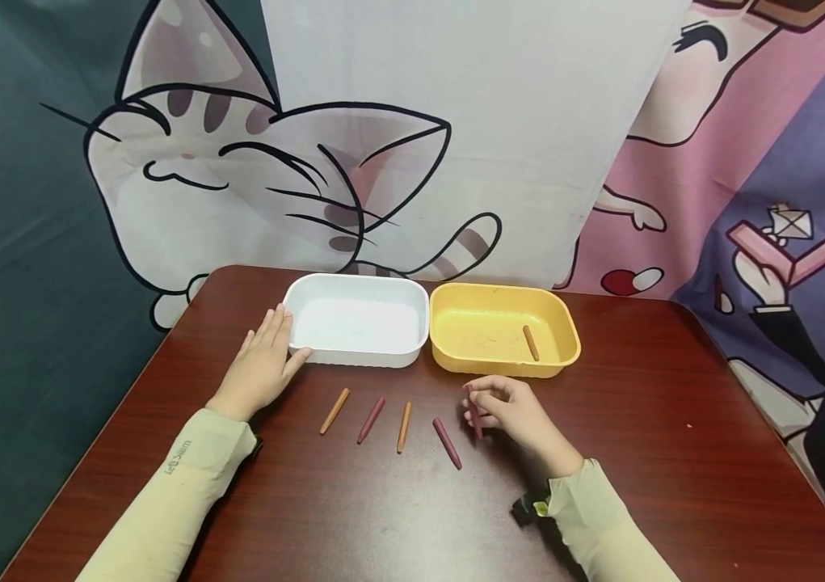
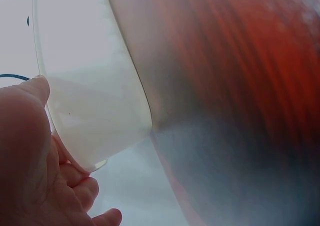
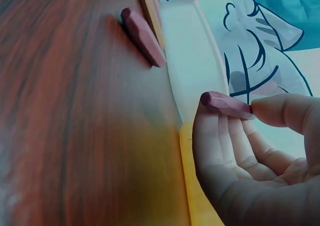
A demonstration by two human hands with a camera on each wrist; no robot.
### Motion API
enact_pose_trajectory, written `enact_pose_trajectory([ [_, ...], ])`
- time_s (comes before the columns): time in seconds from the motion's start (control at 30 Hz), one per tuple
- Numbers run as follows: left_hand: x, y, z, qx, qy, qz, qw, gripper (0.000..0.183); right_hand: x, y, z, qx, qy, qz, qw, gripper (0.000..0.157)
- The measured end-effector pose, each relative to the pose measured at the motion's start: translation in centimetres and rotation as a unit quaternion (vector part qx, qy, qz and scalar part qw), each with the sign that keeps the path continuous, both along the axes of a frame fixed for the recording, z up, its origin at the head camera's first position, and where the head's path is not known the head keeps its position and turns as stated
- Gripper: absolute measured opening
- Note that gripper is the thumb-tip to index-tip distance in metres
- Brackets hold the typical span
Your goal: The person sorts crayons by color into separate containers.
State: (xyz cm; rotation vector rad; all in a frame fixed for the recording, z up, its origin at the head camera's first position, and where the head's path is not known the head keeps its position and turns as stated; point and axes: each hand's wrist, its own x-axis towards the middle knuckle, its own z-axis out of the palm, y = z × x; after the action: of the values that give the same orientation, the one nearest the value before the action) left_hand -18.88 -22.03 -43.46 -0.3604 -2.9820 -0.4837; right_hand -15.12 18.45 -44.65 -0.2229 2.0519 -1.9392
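My right hand [image 1: 502, 408] pinches a dark red crayon [image 1: 475, 416] between thumb and fingers, just in front of the yellow tray [image 1: 448, 356]. In the right wrist view the thumb presses one end of this crayon [image 3: 227, 104] and the fingertips support the other. At the white tray [image 1: 354, 357], my left hand [image 1: 259, 368] lies along the left end with fingers extended, its thumb at the front rim. Between the hands lie a dark red crayon [image 1: 447, 443], an orange-brown crayon [image 1: 404, 427], another dark red crayon [image 1: 372, 420] and another orange-brown crayon [image 1: 335, 411].
One orange-brown crayon [image 1: 532, 343] lies inside the yellow tray. Both trays stand side by side toward the back of the brown table [image 1: 674, 453]. A cloth with cartoon animals [image 1: 528, 121] hangs behind it.
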Motion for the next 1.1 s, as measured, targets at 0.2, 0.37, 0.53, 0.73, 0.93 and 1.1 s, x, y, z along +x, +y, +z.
enact_pose_trajectory([
  [0.2,0.0,-0.1,-0.2,-0.002,0.001,0.001,1.0000,0.077,-0.4,-0.9,0.7,-0.028,-0.007,-0.005,1.000,0.035],
  [0.37,-0.1,-0.2,-0.2,-0.002,0.000,0.001,1.0000,0.077,-0.8,-2.0,1.8,-0.021,0.007,-0.010,1.000,0.036],
  [0.53,0.0,-0.2,-0.3,-0.001,-0.001,0.003,1.0000,0.077,-1.3,-3.5,2.8,-0.032,0.025,-0.017,0.999,0.037],
  [0.73,0.1,-0.2,-0.2,0.001,0.000,-0.002,1.0000,0.077,-2.4,-4.9,3.7,-0.048,0.042,-0.042,0.997,0.035],
  [0.93,-0.1,-0.2,-0.2,0.001,0.005,-0.002,1.0000,0.077,-4.1,-5.8,4.5,-0.057,0.032,-0.054,0.996,0.033],
  [1.1,-0.1,-0.3,-0.2,0.001,0.003,-0.002,1.0000,0.078,-5.4,-6.8,5.3,-0.044,0.029,-0.060,0.997,0.033],
])
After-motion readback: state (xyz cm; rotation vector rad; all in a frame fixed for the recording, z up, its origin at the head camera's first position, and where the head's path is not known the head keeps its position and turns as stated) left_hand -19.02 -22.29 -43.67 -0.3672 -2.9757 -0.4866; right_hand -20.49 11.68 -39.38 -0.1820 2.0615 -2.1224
